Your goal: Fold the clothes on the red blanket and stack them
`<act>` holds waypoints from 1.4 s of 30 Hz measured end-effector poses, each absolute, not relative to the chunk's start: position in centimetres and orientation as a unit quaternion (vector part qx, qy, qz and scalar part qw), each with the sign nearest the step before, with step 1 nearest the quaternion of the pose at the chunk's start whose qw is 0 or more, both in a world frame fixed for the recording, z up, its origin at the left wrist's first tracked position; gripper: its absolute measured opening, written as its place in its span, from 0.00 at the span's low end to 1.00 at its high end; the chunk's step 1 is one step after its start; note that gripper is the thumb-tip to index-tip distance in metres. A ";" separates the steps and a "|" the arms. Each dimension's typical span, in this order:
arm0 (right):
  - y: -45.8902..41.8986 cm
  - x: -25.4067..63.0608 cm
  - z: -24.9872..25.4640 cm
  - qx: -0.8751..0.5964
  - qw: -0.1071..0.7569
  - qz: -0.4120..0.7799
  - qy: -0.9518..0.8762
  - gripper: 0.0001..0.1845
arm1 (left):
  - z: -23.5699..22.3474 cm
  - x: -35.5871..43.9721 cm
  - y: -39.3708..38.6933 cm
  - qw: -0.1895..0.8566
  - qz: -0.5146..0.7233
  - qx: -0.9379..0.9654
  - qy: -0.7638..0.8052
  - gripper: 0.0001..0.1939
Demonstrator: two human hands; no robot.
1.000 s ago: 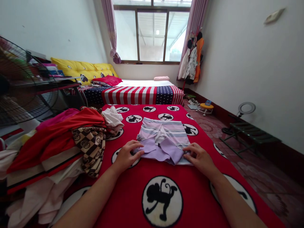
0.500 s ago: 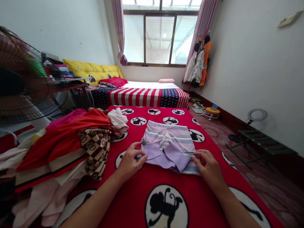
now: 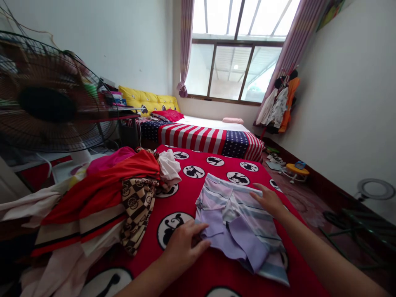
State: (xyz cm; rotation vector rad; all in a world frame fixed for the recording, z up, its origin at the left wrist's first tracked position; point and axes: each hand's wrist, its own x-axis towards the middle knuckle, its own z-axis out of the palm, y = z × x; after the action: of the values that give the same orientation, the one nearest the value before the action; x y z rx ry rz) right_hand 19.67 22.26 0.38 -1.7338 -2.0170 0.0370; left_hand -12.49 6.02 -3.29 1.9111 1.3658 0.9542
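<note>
A folded lilac and white striped garment (image 3: 238, 222) lies on a red bedcover with black monkey roundels (image 3: 198, 185). My left hand (image 3: 184, 247) rests on the garment's near left corner, fingers stretched flat on the lilac flap. Farther off, my right hand (image 3: 269, 200) lies flat on the garment's far right part near its top edge, fingers spread. Neither hand holds anything.
A heap of clothes (image 3: 102, 194), red, pink, white and a brown chequered piece, fills the left of the bed. A standing fan (image 3: 46, 95) is at far left. Beyond are a flag-patterned bed (image 3: 210, 138), a window, hanging clothes (image 3: 281, 103) and a ring light (image 3: 374, 189) at right.
The view has swung left and closer. My right hand moved from the garment's near right corner up to its far right part. My left hand stays at the near left corner.
</note>
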 end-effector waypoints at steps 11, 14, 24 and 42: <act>25.5 15.9 1.1 -0.605 0.142 0.037 -0.782 0.15 | -3.2 -12.4 6.1 0.286 0.387 0.712 0.511 0.13; 24.5 15.3 2.3 -0.600 0.149 0.039 -0.785 0.08 | -3.8 -12.3 6.5 0.312 0.427 0.666 0.527 0.12; 15.1 15.6 9.8 -0.543 0.230 0.210 -0.780 0.10 | -2.3 -13.5 7.6 0.355 0.619 0.510 0.480 0.12; 2.9 18.3 -1.9 -0.612 0.381 0.398 -0.567 0.30 | -2.4 -15.4 7.8 0.531 0.488 0.472 0.506 0.43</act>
State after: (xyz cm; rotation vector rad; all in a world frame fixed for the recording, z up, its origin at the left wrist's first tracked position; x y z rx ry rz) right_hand 18.27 2.90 -1.88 -1.5627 -1.4465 1.0169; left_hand -15.36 7.82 -2.42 1.1272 1.2077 1.1653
